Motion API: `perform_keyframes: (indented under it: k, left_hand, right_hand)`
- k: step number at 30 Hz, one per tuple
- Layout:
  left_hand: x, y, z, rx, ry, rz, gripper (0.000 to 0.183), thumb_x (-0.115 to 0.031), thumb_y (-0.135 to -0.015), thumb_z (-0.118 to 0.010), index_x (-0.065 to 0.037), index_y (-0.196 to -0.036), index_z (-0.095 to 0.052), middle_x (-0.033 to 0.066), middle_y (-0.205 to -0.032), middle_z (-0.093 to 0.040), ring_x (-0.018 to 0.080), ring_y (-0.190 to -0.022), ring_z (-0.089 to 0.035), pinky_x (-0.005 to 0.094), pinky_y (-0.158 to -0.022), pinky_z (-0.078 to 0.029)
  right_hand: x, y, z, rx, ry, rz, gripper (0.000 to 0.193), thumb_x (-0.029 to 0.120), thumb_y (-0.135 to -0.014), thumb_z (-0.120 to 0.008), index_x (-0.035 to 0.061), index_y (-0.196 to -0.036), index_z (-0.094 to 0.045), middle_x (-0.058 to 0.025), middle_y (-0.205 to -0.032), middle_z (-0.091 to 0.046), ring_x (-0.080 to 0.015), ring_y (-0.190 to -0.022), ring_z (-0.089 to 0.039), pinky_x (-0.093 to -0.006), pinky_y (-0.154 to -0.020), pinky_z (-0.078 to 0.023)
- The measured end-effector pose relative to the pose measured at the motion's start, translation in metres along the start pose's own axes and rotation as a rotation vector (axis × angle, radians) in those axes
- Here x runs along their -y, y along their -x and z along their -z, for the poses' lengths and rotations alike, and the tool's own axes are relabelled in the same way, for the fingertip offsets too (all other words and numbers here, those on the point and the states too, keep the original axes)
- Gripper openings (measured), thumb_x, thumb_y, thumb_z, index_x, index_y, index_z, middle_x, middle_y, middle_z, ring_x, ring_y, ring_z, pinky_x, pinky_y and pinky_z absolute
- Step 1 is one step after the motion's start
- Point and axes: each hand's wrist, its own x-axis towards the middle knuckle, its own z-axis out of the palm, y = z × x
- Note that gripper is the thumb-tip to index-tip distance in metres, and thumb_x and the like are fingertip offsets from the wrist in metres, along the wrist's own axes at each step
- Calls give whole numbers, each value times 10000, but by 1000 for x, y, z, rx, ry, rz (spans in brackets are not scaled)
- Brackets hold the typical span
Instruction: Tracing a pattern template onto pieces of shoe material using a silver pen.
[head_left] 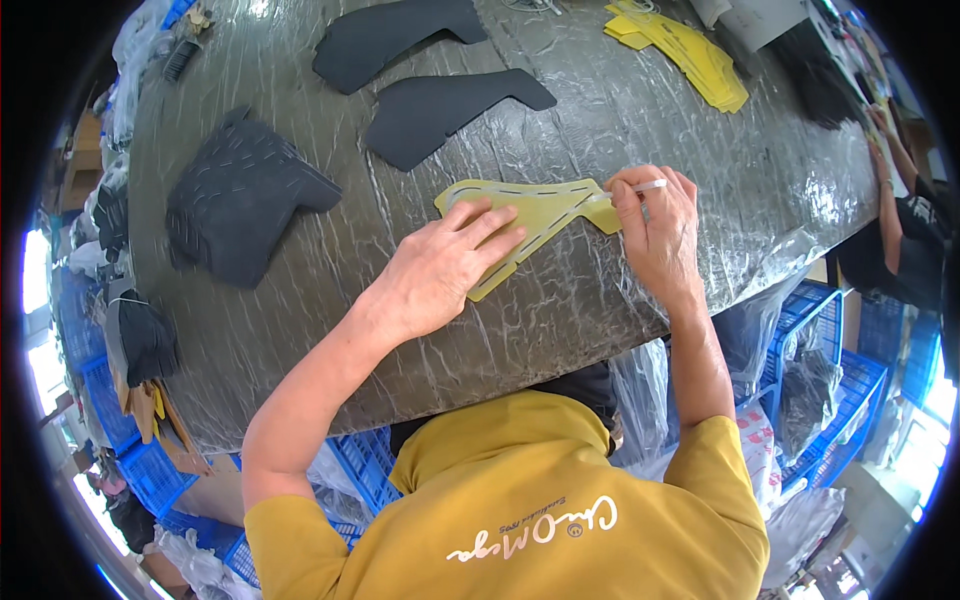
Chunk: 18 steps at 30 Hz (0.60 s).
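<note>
A translucent yellow template (545, 212) with long narrow slots lies on the table in front of me. Dark lines show through its slots; whether a piece lies beneath it is hard to make out. My left hand (430, 265) rests on the template's left part, fingers spread and pressing down. My right hand (660, 235) is closed round a slim white pen (650, 186) at the template's narrow right end. The pen's tip is hidden by the fingers. Just beyond the template is a flat black cut piece (445, 112), with a second black piece (395, 40) farther back.
A pile of black pieces with light dashes (245, 190) sits at the left. Yellow templates (690, 60) lie at the far right on the plastic-covered table (300, 350). Blue crates (825, 340) stand below the right edge, and another person's arm (890, 205) shows beyond.
</note>
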Motion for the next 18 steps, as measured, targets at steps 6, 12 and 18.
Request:
perform_keyframes:
  k: [6, 12, 18]
  left_hand:
    - [0, 1, 1, 22, -18, 12, 613, 96, -823, -583, -127, -1394, -588, 42, -1462, -535, 281, -1356, -504, 411, -1038, -552]
    - [0, 0, -1, 5, -33, -8, 558, 60, -845, -598, -110, -1376, -600, 52, -1450, -542, 284, -1347, -510, 412, -1055, -534]
    - [-17, 1, -13, -84, -106, -14, 482, -130, -875, -706, 7, -1327, -608, 154, -1402, -564, 346, -1310, -525, 426, -1075, -497]
  right_hand:
    - [2, 0, -1, 9, -52, -10, 72, 116, -972, -636, 76, -921, -667, -35, -855, -678, -251, -824, -639, -422, -925, -429]
    - [-5, -4, 3, -21, 20, -29, 62, 116, -965, -640, 95, -918, -675, -35, -856, -680, -246, -808, -630, -414, -916, -425]
    - [8, -12, -2, -130, 133, -18, 73, 119, -970, -633, 97, -921, -683, -35, -848, -666, -247, -825, -618, -403, -911, -418]
